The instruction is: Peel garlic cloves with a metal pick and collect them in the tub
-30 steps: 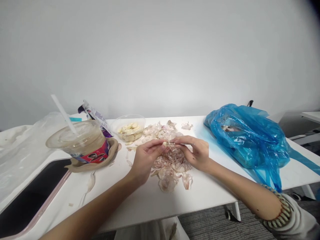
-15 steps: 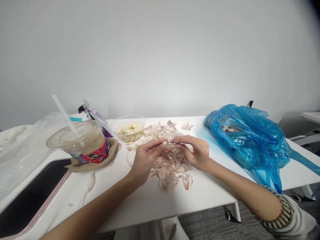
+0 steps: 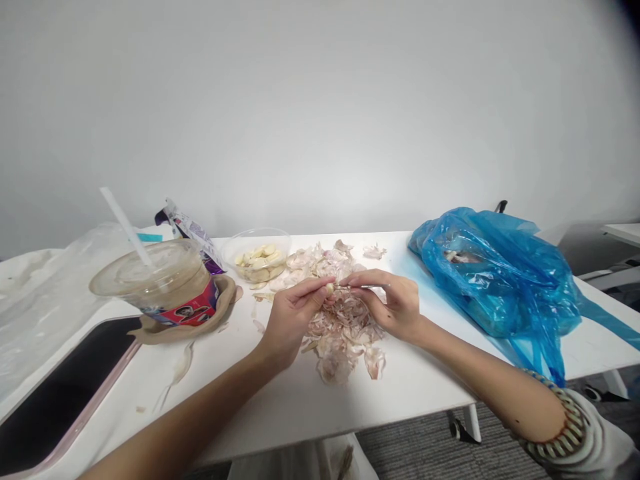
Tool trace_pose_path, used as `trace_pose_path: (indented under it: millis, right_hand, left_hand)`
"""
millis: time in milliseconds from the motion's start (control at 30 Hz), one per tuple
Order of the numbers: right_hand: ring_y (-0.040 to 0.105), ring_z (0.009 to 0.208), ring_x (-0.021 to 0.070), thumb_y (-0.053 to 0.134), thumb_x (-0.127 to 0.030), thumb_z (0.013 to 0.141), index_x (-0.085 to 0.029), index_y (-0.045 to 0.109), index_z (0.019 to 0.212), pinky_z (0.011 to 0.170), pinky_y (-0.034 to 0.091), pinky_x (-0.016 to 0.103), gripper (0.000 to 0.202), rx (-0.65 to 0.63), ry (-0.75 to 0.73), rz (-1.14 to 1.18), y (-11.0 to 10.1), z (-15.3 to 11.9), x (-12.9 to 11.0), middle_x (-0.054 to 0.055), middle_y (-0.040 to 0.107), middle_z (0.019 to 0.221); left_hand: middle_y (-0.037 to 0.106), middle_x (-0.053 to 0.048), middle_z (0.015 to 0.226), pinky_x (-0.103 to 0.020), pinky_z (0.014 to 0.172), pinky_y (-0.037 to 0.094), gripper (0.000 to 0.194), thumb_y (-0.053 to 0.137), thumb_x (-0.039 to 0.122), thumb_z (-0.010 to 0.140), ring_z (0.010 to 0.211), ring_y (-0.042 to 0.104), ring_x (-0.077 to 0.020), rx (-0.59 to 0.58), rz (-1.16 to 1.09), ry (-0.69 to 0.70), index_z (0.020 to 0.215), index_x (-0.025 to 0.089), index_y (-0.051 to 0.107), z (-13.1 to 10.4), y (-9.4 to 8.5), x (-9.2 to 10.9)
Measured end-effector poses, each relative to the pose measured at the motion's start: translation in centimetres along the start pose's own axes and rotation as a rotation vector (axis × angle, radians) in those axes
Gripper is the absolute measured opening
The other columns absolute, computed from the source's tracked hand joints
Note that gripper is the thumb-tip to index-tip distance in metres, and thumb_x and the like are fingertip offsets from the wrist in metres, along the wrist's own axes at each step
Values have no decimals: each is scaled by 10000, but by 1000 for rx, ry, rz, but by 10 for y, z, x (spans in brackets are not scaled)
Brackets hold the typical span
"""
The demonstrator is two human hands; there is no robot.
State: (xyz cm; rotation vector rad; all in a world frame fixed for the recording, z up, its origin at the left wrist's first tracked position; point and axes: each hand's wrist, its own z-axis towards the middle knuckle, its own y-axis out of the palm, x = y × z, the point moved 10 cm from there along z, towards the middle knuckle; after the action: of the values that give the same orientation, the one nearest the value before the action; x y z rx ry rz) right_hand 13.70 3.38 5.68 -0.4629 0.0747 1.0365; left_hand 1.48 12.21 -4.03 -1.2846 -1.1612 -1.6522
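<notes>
Garlic clove (image 3: 330, 288) sits pinched in the left hand's grip (image 3: 286, 325); beside it, the right hand (image 3: 397, 303) pinches a thin tool (image 3: 364, 287), apparently mid-peel, calling for steady pressure next.

Left hand (image 3: 300, 308) pinching garlic clove (image 3: 330, 288), papery skins (image 3: 336, 353) beneath, blue bag (image 3: 493, 273) at right
</notes>
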Motion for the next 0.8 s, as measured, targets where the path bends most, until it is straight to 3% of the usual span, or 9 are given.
trace_pose_path:
  millis: [267, 467, 800]
  right_hand:
    - [682, 782, 147, 537, -52, 818, -174, 594, 926, 671, 571, 279, 173, -47, 25, 30, 3, 0, 4, 57, 710, 820]
    - [685, 800, 134, 443, 16, 794, -172, 599, 921, 671, 571, 266, 275, -75, -12, 46, 5, -1, -1, 53, 716, 845]
    - [689, 835, 142, 438, 29, 782, -172, 602, 908, 687, 569, 267, 288, -95, -39, 75, 6, -2, -5, 55, 722, 837]
  left_hand:
    - [707, -56, 993, -281, 792, 479, 227, 692, 271, 720, 807, 623, -166, -24, 18, 11, 932, 199, 729, 1, 0, -1]
    - [716, -40, 923, -267, 782, 474, 215, 682, 281, 733, 785, 609, -151, -42, 28, 0, 931, 211, 726, 2, 0, -4]
    - [709, -43, 902, -291, 798, 472, 223, 673, 283, 746, 825, 603, -164, -81, 19, -26, 953, 211, 716, 3, 2, -9]
